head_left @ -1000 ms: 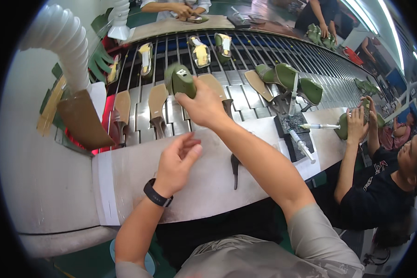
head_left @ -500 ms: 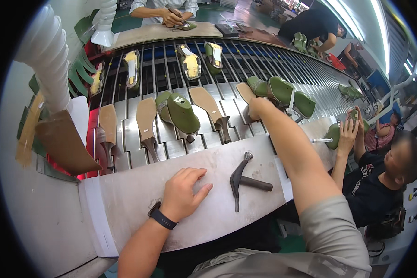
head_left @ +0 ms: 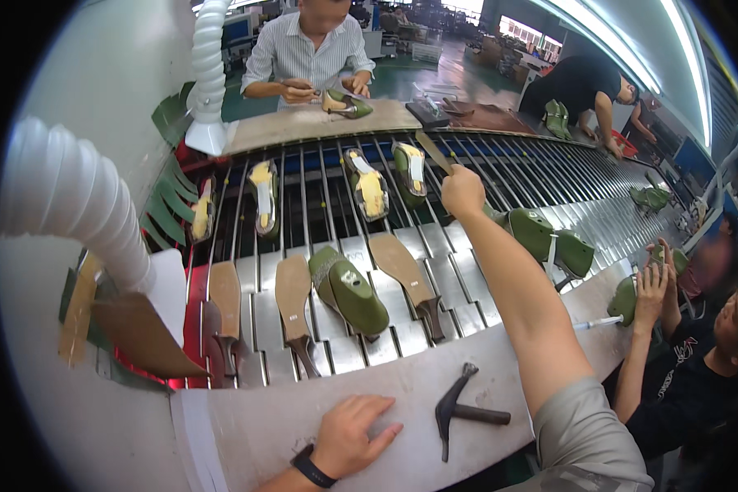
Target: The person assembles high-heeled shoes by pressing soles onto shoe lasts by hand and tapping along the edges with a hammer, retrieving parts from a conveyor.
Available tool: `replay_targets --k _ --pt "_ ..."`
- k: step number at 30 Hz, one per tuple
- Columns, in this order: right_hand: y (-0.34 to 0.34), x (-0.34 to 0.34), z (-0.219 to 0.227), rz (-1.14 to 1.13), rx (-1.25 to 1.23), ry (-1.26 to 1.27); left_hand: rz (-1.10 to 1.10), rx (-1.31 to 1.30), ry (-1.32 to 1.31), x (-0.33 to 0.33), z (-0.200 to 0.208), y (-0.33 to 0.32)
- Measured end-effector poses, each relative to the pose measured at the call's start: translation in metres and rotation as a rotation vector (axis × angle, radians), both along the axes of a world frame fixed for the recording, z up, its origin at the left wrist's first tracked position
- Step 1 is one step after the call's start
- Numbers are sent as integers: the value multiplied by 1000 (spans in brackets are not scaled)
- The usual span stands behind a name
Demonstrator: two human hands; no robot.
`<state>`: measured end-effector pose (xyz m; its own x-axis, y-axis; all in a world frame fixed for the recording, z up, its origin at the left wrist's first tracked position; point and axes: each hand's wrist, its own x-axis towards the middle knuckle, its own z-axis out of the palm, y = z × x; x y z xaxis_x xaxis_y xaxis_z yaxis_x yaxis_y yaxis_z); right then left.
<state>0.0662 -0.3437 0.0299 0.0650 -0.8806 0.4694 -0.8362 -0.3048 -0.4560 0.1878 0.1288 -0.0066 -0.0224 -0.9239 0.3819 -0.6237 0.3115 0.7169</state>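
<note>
My right hand [head_left: 465,193] is raised over the conveyor. It is closed round one end of a tan shoe sole [head_left: 433,152], seen nearly edge-on and pointing up and away; the gripped end is hidden in the fingers. My left hand [head_left: 354,435] lies on the pale worktop [head_left: 271,410] with its fingers stretched out and nothing in them. To the right of it lies a shoemaker's hammer [head_left: 459,412] with a dark handle. On the conveyor's metal slats, tan heeled soles [head_left: 293,299] stand beside a green shoe on its last [head_left: 348,291].
Farther back, yellow-bottomed green shoes [head_left: 367,187] sit on the conveyor rods. More green shoes [head_left: 541,238] stand beyond my right forearm. White ribbed hoses [head_left: 82,205] hang at the left. A co-worker works on a shoe [head_left: 346,105] opposite; another's hands [head_left: 652,283] are at the right.
My right hand has lifted the tan sole off the slats and moved it away over the conveyor. My left hand still rests by the hammer. The view has tilted up.
</note>
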Motion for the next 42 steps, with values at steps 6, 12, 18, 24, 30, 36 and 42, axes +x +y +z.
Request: replay_targets --k 6,12,18,24,30,36,42 --pt "-46 79 -30 175 310 463 -33 -26 61 -4 20 2" --pt "-41 99 -6 80 357 394 -12 63 49 0 19 0" --pt "26 55 95 97 395 363 -15 2 8 -3 14 9" --pt "197 1 187 291 213 400 79 153 537 -3 -18 17" --pt "421 -45 141 689 164 127 -294 74 1447 23 3 28" --pt "476 -54 52 834 1030 -793 60 142 1389 45 2 95" --pt "442 -43 -29 662 653 -339 359 198 1009 51 -5 132"
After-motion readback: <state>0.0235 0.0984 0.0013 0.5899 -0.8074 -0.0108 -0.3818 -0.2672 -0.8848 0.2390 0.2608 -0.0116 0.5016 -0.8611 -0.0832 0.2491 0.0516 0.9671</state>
